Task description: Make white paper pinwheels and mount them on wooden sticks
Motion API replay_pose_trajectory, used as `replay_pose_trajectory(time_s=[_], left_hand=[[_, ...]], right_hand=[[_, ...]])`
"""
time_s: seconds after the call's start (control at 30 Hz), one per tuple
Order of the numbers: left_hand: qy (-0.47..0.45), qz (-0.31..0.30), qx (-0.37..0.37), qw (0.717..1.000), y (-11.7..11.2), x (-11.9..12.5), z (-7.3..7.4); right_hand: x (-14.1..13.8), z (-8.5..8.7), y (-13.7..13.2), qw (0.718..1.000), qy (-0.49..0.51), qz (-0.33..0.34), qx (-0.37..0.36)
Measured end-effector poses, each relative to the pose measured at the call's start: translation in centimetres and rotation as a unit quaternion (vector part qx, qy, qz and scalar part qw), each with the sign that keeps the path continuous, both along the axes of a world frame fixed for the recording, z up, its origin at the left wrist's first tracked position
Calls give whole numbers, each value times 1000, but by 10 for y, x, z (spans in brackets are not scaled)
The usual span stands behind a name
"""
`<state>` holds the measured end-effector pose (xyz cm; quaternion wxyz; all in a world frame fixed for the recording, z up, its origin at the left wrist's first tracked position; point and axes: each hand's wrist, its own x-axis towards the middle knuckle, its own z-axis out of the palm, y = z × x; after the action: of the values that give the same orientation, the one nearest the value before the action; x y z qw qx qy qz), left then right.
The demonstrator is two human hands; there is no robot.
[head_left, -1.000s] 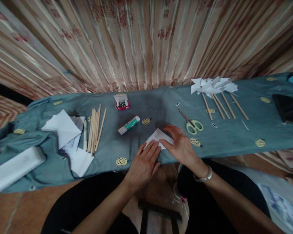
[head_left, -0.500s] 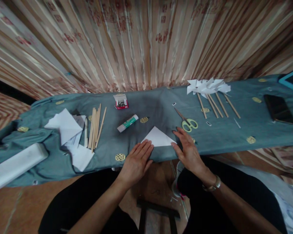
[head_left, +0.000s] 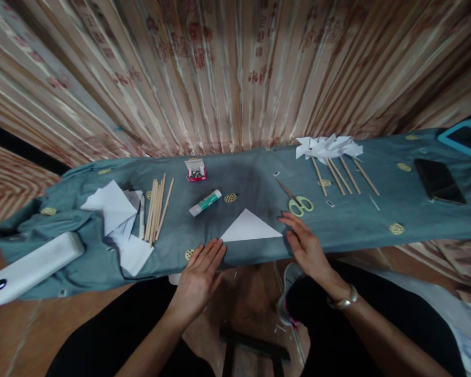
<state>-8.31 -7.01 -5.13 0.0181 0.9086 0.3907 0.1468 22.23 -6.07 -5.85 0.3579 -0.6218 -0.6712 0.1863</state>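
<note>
A white sheet of paper folded into a triangle (head_left: 250, 228) lies near the table's front edge, its peak pointing away from me. My left hand (head_left: 201, 272) rests flat by the triangle's left corner, fingers stretched out. Just off the right corner is my right hand (head_left: 306, 245), fingers spread, holding nothing. Green-handled scissors (head_left: 298, 202) lie beyond my right fingers, blades towards the back left. Behind the triangle, a glue stick (head_left: 205, 202) lies on its side.
Wooden sticks (head_left: 154, 212), a white pen (head_left: 142, 217) and paper pieces (head_left: 112, 204) lie left. An open red box (head_left: 197, 172) holds small metal pieces. Paper pinwheels (head_left: 329, 147) on sticks, a black phone (head_left: 439, 180) and a blue-framed device (head_left: 467, 137) lie right. A white case (head_left: 35, 268) sits front left.
My left hand has slid left off the paper to its corner. My right hand has drawn slightly away from the right corner. The whole triangle now shows uncovered.
</note>
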Motion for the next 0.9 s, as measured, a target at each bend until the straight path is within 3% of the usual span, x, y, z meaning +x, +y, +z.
replay_pose_trajectory(time_s=[0.23, 0.4, 0.57, 0.73, 0.9], left_hand=[[-20, 6, -11, 1000, -2, 2, -3], [-44, 7, -11, 999, 0, 4, 0], [-92, 33, 32, 995, 8, 14, 18], [-169, 29, 87, 981, 25, 32, 42], [-213, 31, 62, 975, 42, 40, 51]], right_hand=[[-18, 13, 10, 999, -24, -2, -24], [-26, 12, 17, 996, 69, -29, -44], [-28, 28, 17, 977, 203, -40, -59], [-40, 56, 9, 990, 135, -13, 24], [-52, 62, 2, 996, 83, 36, 15]])
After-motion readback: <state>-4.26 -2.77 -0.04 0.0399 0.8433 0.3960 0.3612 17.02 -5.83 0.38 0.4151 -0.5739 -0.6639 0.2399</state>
